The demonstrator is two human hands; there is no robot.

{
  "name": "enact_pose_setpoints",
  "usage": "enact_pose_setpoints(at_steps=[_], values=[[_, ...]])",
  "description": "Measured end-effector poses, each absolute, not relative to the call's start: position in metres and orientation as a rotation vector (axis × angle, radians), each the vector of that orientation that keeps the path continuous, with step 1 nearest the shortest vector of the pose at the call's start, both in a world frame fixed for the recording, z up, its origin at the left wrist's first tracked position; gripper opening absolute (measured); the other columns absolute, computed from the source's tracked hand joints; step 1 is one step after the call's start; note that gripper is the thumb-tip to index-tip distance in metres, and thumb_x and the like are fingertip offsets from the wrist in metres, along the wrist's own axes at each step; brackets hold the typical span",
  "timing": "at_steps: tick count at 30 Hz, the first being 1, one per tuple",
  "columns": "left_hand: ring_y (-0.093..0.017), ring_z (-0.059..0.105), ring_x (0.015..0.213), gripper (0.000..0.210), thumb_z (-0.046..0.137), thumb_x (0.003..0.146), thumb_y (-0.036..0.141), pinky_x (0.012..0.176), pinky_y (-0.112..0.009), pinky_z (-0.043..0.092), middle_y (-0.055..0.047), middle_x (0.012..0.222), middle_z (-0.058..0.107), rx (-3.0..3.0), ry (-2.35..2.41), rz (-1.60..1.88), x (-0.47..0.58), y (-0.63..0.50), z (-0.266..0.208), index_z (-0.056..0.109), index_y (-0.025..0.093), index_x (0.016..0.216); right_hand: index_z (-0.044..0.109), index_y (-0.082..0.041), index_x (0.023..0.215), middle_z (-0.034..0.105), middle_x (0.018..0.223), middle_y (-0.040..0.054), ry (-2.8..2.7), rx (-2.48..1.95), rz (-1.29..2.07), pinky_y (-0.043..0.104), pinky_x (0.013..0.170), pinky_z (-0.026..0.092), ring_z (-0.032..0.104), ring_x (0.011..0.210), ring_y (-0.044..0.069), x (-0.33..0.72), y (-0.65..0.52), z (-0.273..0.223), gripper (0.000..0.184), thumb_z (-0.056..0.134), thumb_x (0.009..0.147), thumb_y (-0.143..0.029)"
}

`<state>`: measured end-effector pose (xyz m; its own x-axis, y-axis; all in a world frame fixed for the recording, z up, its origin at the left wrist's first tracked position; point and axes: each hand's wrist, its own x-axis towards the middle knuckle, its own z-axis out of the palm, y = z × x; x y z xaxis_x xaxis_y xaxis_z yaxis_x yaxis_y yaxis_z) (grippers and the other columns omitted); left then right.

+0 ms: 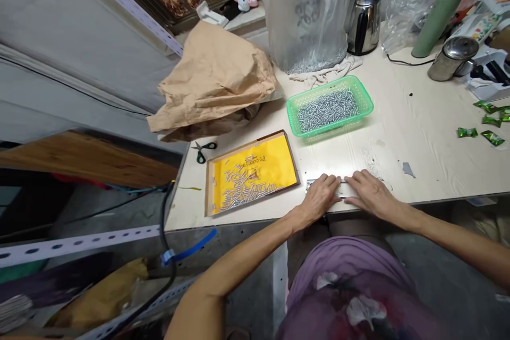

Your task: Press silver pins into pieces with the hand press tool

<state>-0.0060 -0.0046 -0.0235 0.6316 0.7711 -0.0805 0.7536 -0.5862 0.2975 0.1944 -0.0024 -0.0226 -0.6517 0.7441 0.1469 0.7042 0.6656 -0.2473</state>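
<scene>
Near the front edge of the table lies a narrow metal frame or jig (343, 189), mostly covered by my hands; its exact kind cannot be made out. My left hand (322, 194) has its fingers curled over the left part of it. On the right part, my right hand (368, 191) grips in the same way, fingers bent over the far edge and thumb at the near side. Left of them is a shallow tray (274, 156) with a yellow lining, holding scattered small metal pins or screws (241, 188). Beyond, a green plastic basket (292, 122) contains many more such pieces (330, 109).
Scissors (202, 151) lie left of the tray. Crumpled brown paper (223, 74), a big plastic bag (308, 16) and a metal kettle (364, 21) stand behind. At right are a green flask (442, 10), a steel cup (452, 58) and several green-wrapped sweets (492, 138).
</scene>
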Motion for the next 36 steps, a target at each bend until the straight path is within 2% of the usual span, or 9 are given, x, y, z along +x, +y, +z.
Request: enact_pose_setpoints(at_steps=[3, 8, 13, 16, 20, 25, 30, 33, 36], values=[[-0.028, 0.048, 0.126, 0.038, 0.05, 0.093, 0.026, 0.101, -0.044, 0.046, -0.018, 0.134, 0.052, 2.578, 1.261, 0.322, -0.005, -0.024, -0.032, 0.046, 0.013, 0.128, 0.055, -0.014, 0.119, 0.061, 0.104, 0.0133, -2.672, -1.158, 0.321, 0.037, 0.077, 0.043, 0.053, 0.092, 0.027, 0.204, 0.004, -0.013, 0.044, 0.059, 0.086, -0.043], [-0.029, 0.034, 0.139, 0.044, 0.047, 0.095, 0.034, 0.109, -0.048, 0.039, -0.018, 0.14, 0.048, 2.564, 1.173, 0.48, 0.009, -0.06, -0.045, 0.043, 0.014, 0.134, 0.059, -0.017, 0.114, 0.064, 0.1, 0.0117, -2.644, -1.238, 0.321, 0.035, 0.077, 0.042, 0.055, 0.09, 0.024, 0.208, 0.016, -0.018, 0.028, 0.043, 0.094, -0.026], [-0.028, 0.039, 0.137, 0.048, 0.047, 0.094, 0.043, 0.112, -0.053, 0.034, -0.017, 0.136, 0.054, 2.462, 1.187, 0.48, 0.017, -0.072, -0.051, 0.046, 0.014, 0.132, 0.065, -0.018, 0.086, 0.065, 0.084, 0.0087, -2.649, -1.275, 0.275, 0.034, 0.071, 0.035, 0.053, 0.081, 0.022, 0.203, 0.054, -0.021, 0.021, 0.046, 0.092, -0.022], [-0.029, 0.039, 0.137, 0.05, 0.047, 0.093, 0.045, 0.113, -0.053, 0.032, -0.018, 0.136, 0.054, 2.441, 1.187, 0.506, 0.018, -0.072, -0.048, 0.047, 0.013, 0.132, 0.066, -0.017, 0.089, 0.066, 0.086, 0.0089, -2.657, -1.29, 0.196, 0.036, 0.073, 0.032, 0.052, 0.083, 0.023, 0.188, 0.068, -0.011, 0.018, 0.049, 0.091, -0.022], [-0.03, 0.041, 0.135, 0.056, 0.048, 0.092, 0.047, 0.112, -0.05, 0.034, -0.02, 0.136, 0.053, 2.429, 1.166, 0.513, 0.018, -0.073, -0.047, 0.046, 0.009, 0.134, 0.068, -0.022, 0.097, 0.064, 0.097, 0.0069, -2.856, -0.876, 0.283, 0.034, 0.075, 0.031, 0.049, 0.091, 0.022, 0.148, 0.049, 0.001, 0.015, 0.055, 0.089, -0.02], [-0.031, 0.054, 0.123, 0.05, 0.05, 0.091, 0.048, 0.104, -0.046, 0.043, -0.019, 0.124, 0.062, 2.435, 1.128, 0.338, 0.016, -0.073, -0.06, 0.055, 0.011, 0.126, 0.069, -0.024, 0.08, 0.062, 0.094, 0.0044, -3.025, -0.386, 0.367, 0.033, 0.073, 0.032, 0.046, 0.099, 0.022, 0.101, 0.028, -0.009, 0.009, 0.063, 0.086, -0.023], [-0.032, 0.055, 0.121, 0.05, 0.052, 0.09, 0.048, 0.103, -0.045, 0.044, -0.018, 0.126, 0.061, 2.496, 1.077, 0.344, 0.018, -0.071, -0.061, 0.056, 0.013, 0.126, 0.062, -0.018, 0.069, 0.061, 0.08, 0.0045, -2.995, -0.263, 0.222, 0.032, 0.069, 0.033, 0.049, 0.085, 0.019, 0.074, 0.035, -0.027, 0.019, 0.056, 0.086, -0.011], [-0.026, 0.059, 0.115, 0.038, 0.049, 0.093, 0.04, 0.099, -0.038, 0.047, -0.015, 0.116, 0.066, 2.544, 1.022, 0.446, 0.007, -0.069, -0.049, 0.06, 0.014, 0.119, 0.061, -0.018, 0.074, 0.06, 0.072, 0.0035, -2.843, -0.332, 0.21, 0.031, 0.067, 0.035, 0.049, 0.072, 0.017, 0.074, 0.043, -0.018, 0.024, 0.046, 0.087, -0.005], [-0.02, 0.06, 0.106, 0.027, 0.041, 0.096, 0.023, 0.094, -0.035, 0.049, -0.011, 0.107, 0.067, 2.577, 1.261, 0.57, -0.034, -0.057, -0.031, 0.063, 0.016, 0.11, 0.061, -0.018, 0.082, 0.062, 0.078, 0.006, -2.599, -0.493, 0.254, 0.033, 0.072, 0.04, 0.052, 0.077, 0.018, 0.095, 0.072, 0.012, 0.023, 0.041, 0.092, -0.014]])
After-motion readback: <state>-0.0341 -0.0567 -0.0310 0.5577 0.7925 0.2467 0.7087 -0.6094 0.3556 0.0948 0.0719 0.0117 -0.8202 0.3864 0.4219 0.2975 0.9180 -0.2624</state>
